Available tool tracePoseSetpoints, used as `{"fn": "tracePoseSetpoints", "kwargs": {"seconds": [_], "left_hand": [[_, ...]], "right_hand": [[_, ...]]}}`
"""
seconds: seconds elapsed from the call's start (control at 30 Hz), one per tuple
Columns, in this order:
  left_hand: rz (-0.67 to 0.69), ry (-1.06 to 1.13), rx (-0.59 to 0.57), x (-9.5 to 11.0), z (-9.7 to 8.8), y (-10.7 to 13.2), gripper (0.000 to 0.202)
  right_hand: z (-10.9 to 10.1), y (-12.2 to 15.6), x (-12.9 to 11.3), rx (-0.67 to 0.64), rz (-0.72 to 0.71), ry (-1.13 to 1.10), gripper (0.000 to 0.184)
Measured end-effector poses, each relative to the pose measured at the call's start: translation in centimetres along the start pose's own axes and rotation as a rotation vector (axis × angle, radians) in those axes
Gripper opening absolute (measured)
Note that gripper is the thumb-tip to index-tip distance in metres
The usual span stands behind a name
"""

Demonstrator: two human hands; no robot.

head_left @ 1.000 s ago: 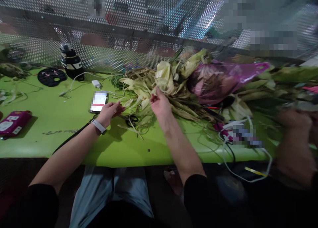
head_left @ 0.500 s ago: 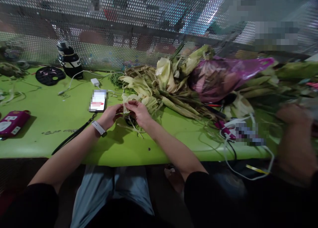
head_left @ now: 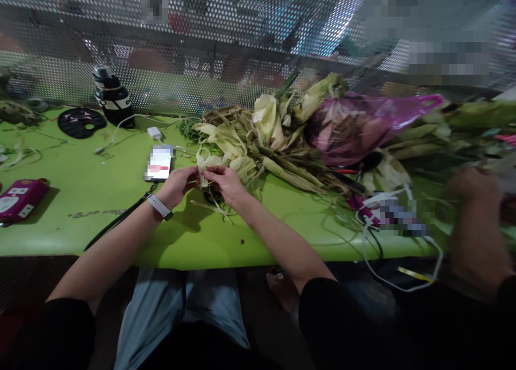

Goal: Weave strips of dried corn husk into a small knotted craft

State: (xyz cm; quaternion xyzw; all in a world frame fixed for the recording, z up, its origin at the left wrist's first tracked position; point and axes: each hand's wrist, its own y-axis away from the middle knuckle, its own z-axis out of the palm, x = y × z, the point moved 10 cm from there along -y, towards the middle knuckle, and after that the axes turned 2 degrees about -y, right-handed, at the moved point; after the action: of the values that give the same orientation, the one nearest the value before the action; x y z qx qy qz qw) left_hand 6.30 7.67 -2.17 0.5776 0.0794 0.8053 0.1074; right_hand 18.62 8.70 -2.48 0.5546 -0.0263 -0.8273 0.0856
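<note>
The fingers [head_left: 215, 170] of the right hand [head_left: 229, 186] are pinched with almost no gap on a pale husk piece [head_left: 203, 161]; those of the left hand [head_left: 176, 186] curl closed at its other edge, their tips partly hidden. The piece is between the two hands, over the desk [head_left: 193, 249], just in front of the husk pile [head_left: 228, 136].

The likeliest trouble is a split: the husk looks thin, and an uneven pull could tear it lengthwise. Too light a pinch could let it slip and drop among the loose strips [head_left: 208, 207] below (a dark looped thing [head_left: 209, 196] lies there too, mostly covered, and might snag them). The phone [head_left: 159, 163] is near the left hand, so a careless elbow or wrist could shove it. The black strap [head_left: 117, 223] lies close beside the left forearm [head_left: 116, 241]; if it catches, it might drag the phone along, should the two be fastened together.
</note>
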Motion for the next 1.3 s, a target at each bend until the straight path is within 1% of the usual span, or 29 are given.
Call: {"fn": "tracePoseSetpoints", "kwargs": {"seconds": [0.1, 0.2, 0.3, 0.4, 0.53, 0.8, 0.9, 0.97, 1.07, 1.23, 1.3], "left_hand": [[0.014, 0.007, -0.007, 0.0, 0.1, -0.1, 0.009], [0.036, 0.006, -0.01, 0.1, 0.0, -0.2, 0.009], [0.036, 0.014, 0.0, 0.1, -0.1, -0.2, 0.008], [0.038, 0.024, -0.017, 0.3, 0.0, -0.1, 0.011], [0.037, 0.024, -0.03, 0.4, 0.2, 0.1, 0.012], [0.03, 0.015, -0.04, 0.3, 0.4, 0.2, 0.014], [0.016, 0.039, -0.046, 0.2, 0.5, 0.1, 0.012], [0.026, 0.05, -0.07, 0.3, 0.7, 0.1, 0.01], [0.071, 0.012, -0.112, 0.7, 1.0, 0.2, 0.01], [0.069, -0.01, -0.063, 0.5, 0.6, 0.2, 0.011], [0.099, -0.06, -0.057, 0.8, 0.6, 0.1, 0.008]], "right_hand": [[0.4, 0.1, 0.0, -0.032, -0.008, 0.019, 0.04], [0.5, 0.2, 0.0, -0.037, -0.009, 0.012, 0.04], [0.4, 0.2, -0.2, -0.029, -0.032, 0.01, 0.036], [0.1, -0.1, -0.4, -0.01, -0.062, 0.019, 0.031], [0.1, -0.2, -0.1, -0.012, -0.046, 0.02, 0.028], [0.4, -0.1, -0.3, -0.03, -0.059, 0.005, 0.031], [0.3, 0.1, -0.3, -0.008, -0.044, -0.011, 0.032], [0.2, 0.1, -0.2, 0.009, -0.026, -0.022, 0.033], [0.3, 0.2, -0.2, 0.0, -0.019, -0.022, 0.034], [0.4, 0.2, -0.1, -0.016, -0.006, -0.011, 0.032], [0.3, 0.2, 0.0, -0.011, 0.001, 0.013, 0.032]]}}
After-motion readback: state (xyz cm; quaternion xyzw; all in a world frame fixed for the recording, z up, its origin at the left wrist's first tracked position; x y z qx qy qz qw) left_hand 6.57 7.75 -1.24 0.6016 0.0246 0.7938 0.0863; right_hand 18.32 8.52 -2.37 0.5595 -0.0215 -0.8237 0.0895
